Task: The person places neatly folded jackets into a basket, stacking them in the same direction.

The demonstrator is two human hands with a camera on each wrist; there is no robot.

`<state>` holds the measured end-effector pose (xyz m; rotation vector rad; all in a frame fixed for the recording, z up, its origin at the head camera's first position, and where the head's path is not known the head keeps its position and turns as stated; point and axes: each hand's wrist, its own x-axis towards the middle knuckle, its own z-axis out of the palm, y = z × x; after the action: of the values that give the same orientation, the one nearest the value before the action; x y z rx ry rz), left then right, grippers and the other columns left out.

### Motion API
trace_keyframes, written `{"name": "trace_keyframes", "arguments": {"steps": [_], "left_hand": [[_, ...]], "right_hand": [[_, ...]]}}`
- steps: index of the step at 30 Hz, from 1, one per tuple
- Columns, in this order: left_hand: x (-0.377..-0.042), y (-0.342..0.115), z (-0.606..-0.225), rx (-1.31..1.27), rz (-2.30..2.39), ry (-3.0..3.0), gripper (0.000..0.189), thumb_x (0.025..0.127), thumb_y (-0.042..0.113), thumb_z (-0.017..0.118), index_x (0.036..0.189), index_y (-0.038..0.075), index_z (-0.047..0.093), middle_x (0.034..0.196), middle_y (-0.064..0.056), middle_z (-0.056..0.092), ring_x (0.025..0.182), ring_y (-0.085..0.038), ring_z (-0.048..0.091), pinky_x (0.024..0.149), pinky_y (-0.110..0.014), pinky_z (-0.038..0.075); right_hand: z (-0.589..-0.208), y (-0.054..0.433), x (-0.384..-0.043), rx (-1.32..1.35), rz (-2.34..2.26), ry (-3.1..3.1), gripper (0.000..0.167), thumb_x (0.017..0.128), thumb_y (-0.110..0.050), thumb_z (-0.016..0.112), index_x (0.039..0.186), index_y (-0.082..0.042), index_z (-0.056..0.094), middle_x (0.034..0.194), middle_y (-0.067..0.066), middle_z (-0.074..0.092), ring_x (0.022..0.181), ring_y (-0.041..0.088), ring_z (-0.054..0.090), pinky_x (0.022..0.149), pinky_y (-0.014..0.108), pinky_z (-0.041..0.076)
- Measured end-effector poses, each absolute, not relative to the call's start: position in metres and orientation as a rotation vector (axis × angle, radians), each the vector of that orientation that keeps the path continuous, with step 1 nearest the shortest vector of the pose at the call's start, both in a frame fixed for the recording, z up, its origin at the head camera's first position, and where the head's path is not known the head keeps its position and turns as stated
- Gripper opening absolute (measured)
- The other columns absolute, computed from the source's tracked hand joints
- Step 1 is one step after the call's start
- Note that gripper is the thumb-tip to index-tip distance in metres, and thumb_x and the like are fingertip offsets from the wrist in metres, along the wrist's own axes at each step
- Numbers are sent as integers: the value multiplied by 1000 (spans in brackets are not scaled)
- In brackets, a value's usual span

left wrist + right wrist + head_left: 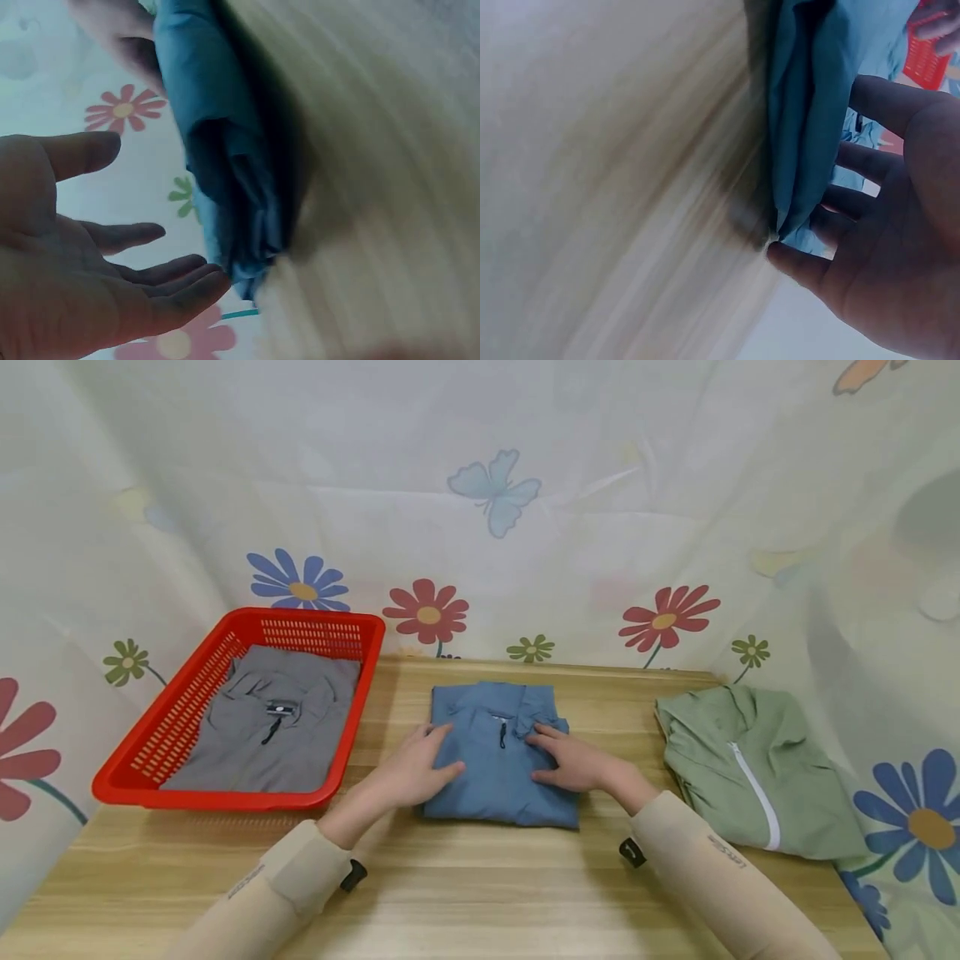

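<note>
A folded blue jacket [487, 777] lies flat on the wooden table, its collar and a small black cord loop toward the back. My left hand [415, 770] is at the jacket's left side, fingers spread and thumb reaching over the edge. In the left wrist view that hand [112, 270] has loosely extended fingers beside the layered fold. On the opposite side, my right hand [573, 762] rests with its fingertips on the jacket near the collar. The right wrist view has the right hand's fingers [862, 161] straight against the jacket's side [810, 112].
A red plastic basket [358, 718] stands at the left, holding a folded grey jacket [262, 735]. At the right lies a folded green jacket [787, 777] with a white zip. A flower-printed curtain [570, 568] hangs behind the wooden table [480, 893].
</note>
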<state>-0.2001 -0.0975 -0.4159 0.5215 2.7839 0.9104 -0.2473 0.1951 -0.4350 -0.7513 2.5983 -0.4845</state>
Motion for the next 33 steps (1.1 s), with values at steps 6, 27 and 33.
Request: {"name": "trace_keyframes", "arguments": {"steps": [6, 27, 33], "left_hand": [[-204, -97, -427, 386, 1075, 2724, 72, 101, 29, 66, 156, -5, 34, 154, -31, 36, 141, -45, 38, 112, -59, 36], [-227, -107, -433, 48, 1507, 2381, 76, 105, 28, 59, 160, -6, 20, 164, -27, 23, 150, -42, 23, 119, -57, 25], [-229, -107, -435, -8, 1567, 2320, 75, 105, 28, 58, 159, -8, 21, 164, -27, 24, 150, -40, 25, 120, -54, 24]], "right_hand": [[-441, 208, -249, -807, -685, 2668, 64, 100, -19, 69, 154, 1, 42, 164, 27, 24, 149, 45, 25, 118, 58, 27], [-444, 224, -247, -168, -1213, 2607, 39, 98, -10, 69, 128, 14, 62, 113, 24, 71, 97, 28, 71, 76, 37, 60], [-452, 219, -245, -252, -1254, 2631, 32, 98, -1, 67, 126, 13, 64, 116, 23, 69, 106, 33, 65, 85, 38, 56]]}}
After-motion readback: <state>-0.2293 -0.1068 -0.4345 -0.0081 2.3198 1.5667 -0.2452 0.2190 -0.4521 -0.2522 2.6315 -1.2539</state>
